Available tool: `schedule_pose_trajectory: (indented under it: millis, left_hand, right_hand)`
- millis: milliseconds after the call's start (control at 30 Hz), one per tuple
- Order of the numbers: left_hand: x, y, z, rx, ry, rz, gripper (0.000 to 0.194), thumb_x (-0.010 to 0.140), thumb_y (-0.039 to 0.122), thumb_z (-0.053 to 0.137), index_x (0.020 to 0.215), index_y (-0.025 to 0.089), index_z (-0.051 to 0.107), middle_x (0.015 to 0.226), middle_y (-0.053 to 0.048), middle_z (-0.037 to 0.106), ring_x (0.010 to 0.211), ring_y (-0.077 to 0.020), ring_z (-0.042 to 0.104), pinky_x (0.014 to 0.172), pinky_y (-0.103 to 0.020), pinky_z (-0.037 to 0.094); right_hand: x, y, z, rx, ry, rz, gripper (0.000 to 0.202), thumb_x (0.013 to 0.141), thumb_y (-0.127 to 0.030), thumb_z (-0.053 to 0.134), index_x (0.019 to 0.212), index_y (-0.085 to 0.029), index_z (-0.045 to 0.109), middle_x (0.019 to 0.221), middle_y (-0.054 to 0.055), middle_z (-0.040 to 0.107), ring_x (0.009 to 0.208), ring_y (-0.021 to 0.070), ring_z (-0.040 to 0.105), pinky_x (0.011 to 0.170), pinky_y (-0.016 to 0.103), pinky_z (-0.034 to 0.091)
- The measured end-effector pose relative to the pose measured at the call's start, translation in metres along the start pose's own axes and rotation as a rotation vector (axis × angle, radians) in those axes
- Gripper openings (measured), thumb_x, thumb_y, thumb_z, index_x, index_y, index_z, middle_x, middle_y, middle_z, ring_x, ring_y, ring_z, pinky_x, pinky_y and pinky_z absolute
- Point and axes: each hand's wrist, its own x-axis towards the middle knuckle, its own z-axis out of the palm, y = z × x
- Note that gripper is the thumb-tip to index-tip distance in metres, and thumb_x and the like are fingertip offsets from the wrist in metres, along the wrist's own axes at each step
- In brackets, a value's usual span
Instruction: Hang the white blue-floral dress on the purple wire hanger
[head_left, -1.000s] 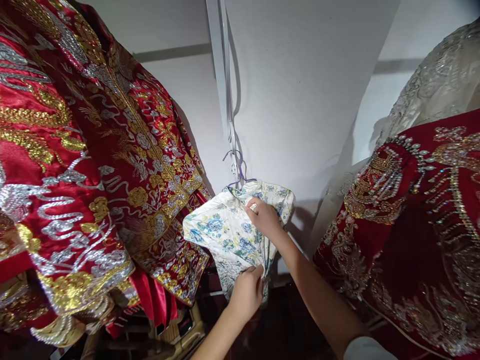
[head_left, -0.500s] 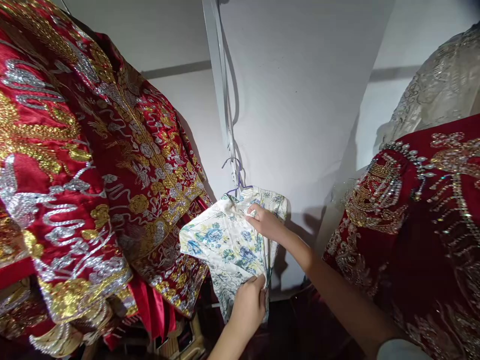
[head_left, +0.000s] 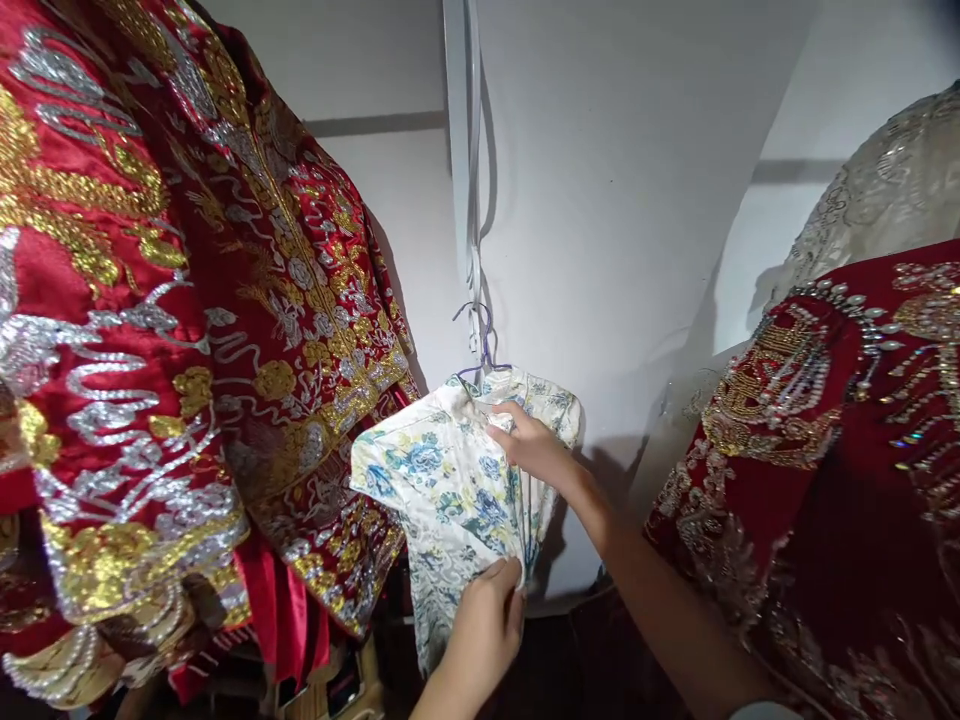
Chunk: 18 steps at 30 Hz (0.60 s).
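Note:
A small white shirt with blue and yellow flowers (head_left: 427,465) hangs on a purple hanger (head_left: 487,330) in front of the wall. Near the collar, my right hand (head_left: 536,445) pinches the front edge of the cloth between thumb and fingers. Lower down, my left hand (head_left: 487,610) is closed on the same front edge, so the fabric between the two hands is drawn into folds. The shirt's lower part is partly hidden behind my left hand.
To the left hangs a red jacket with gold and silver embroidery (head_left: 300,300), close to the shirt. A beaded dark red gown (head_left: 810,480) and a pale lace garment (head_left: 877,190) are on the right. White straps (head_left: 469,150) hang down the wall (head_left: 615,200) above the hanger.
The view has shifted slightly. Both hands keep hold of the shirt's front edge, and its lower part has swung a little to the left.

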Motion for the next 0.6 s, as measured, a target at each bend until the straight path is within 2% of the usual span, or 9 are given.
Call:
schedule_pose_trajectory:
  millis: [100,167,233,333,400,433,500,600]
  left_hand:
    - [-0.002,-0.011,-0.007,-0.014,-0.008,0.037,0.017,0.091,0.013,0.041,0.076,0.021,0.04,0.082,-0.007,0.06,0.075,-0.0209,0.057,0.066,-0.028,0.034]
    - [-0.002,-0.019,-0.014,0.012,-0.023,0.063,0.015,0.09,0.012,0.042,0.077,0.021,0.042,0.082,-0.007,0.062,0.076,-0.0216,0.058,0.065,-0.028,0.035]
    - [-0.002,-0.029,-0.022,0.04,-0.04,0.073,0.015,0.089,0.012,0.043,0.078,0.021,0.044,0.081,-0.008,0.062,0.076,-0.0222,0.059,0.064,-0.028,0.036]
    - [0.002,-0.038,-0.034,0.049,-0.062,0.083,0.014,0.087,0.01,0.047,0.077,0.02,0.048,0.079,-0.007,0.062,0.076,-0.0225,0.06,0.064,-0.028,0.038]
    - [0.009,-0.037,-0.046,-0.018,-0.035,0.138,0.013,0.089,0.012,0.051,0.079,0.019,0.053,0.08,-0.006,0.063,0.078,-0.0212,0.061,0.067,-0.028,0.042]
    - [0.014,-0.034,-0.054,-0.077,0.011,0.189,0.011,0.091,0.014,0.052,0.082,0.019,0.056,0.082,-0.005,0.064,0.079,-0.02,0.062,0.068,-0.028,0.044]
    - [0.029,-0.023,-0.073,-0.203,0.182,0.332,0.008,0.096,0.018,0.053,0.096,0.02,0.06,0.086,-0.004,0.065,0.079,-0.0167,0.063,0.071,-0.026,0.047]
    - [0.057,0.004,-0.109,-0.242,0.495,0.53,0.03,0.097,0.017,0.055,0.126,0.022,0.056,0.097,-0.004,0.068,0.083,-0.0144,0.064,0.077,-0.025,0.049]
  right_hand:
    - [0.009,0.0,0.017,0.084,0.024,0.001,0.042,0.095,-0.051,0.046,0.131,-0.03,0.054,0.056,-0.005,0.054,0.057,0.0212,0.06,0.062,0.032,0.042]
    - [0.014,0.0,0.028,0.205,0.038,0.031,0.033,0.095,-0.049,0.047,0.118,-0.027,0.058,0.054,-0.005,0.053,0.05,0.0189,0.057,0.056,0.03,0.041]
    - [0.015,0.0,0.037,0.344,0.095,0.037,0.027,0.093,-0.05,0.049,0.104,-0.025,0.056,0.051,-0.007,0.049,0.046,0.0168,0.052,0.05,0.027,0.038]
    - [0.006,0.0,0.046,0.475,0.226,-0.034,0.03,0.092,-0.054,0.051,0.097,-0.025,0.049,0.048,-0.009,0.042,0.044,0.0153,0.047,0.046,0.025,0.035]
    - [-0.005,-0.005,0.045,0.461,0.282,-0.084,0.03,0.094,-0.055,0.05,0.098,-0.025,0.047,0.047,-0.01,0.041,0.043,0.0145,0.044,0.046,0.025,0.033]
    - [-0.011,-0.01,0.042,0.419,0.292,-0.106,0.029,0.095,-0.053,0.049,0.098,-0.025,0.047,0.048,-0.009,0.042,0.042,0.0141,0.043,0.046,0.025,0.031]
    - [-0.024,-0.021,0.03,0.29,0.29,-0.148,0.024,0.097,-0.048,0.05,0.099,-0.024,0.047,0.048,-0.01,0.042,0.041,0.0132,0.04,0.047,0.025,0.028]
    - [-0.04,-0.041,0.009,0.094,0.244,-0.232,0.015,0.098,-0.039,0.049,0.097,-0.024,0.047,0.047,-0.01,0.038,0.042,0.0123,0.037,0.049,0.026,0.025]
